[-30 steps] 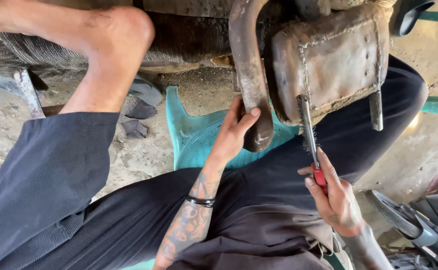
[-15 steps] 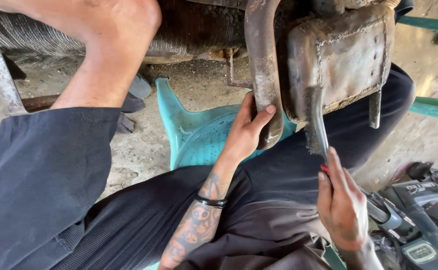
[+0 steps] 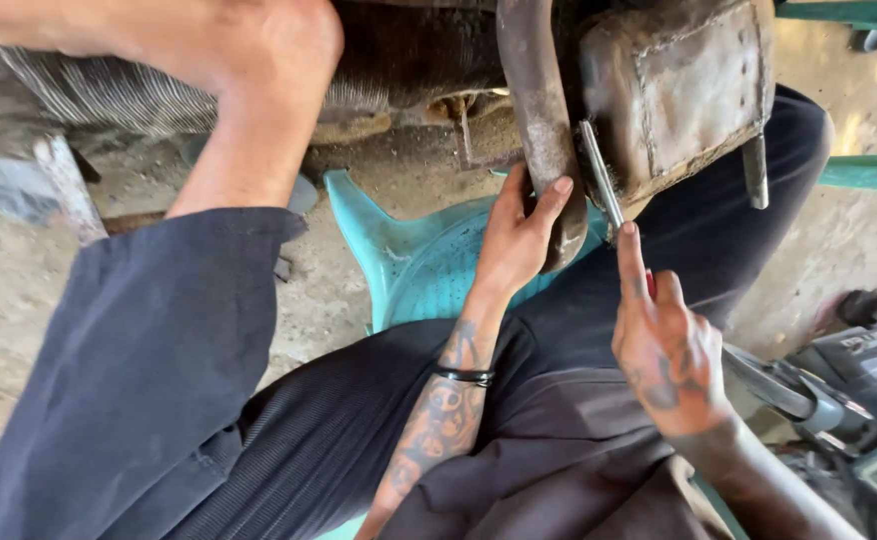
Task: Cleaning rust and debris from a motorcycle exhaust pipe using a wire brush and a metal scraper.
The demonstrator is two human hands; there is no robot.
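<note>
Head view: seated on a teal stool (image 3: 429, 270), a person braces a rusty pipe (image 3: 544, 130) with the left hand (image 3: 519, 235), fingers curled round its lower bend. The right hand (image 3: 664, 345) grips a red-handled screwdriver (image 3: 604, 185), forefinger laid along the shaft, its tip wedged between the pipe and a rusted muffler box (image 3: 674, 85). The risk, on this showing: the blade could slip off the corroded metal and jab the left fingers just beside it, or flakes of rust could drop toward the face.
</note>
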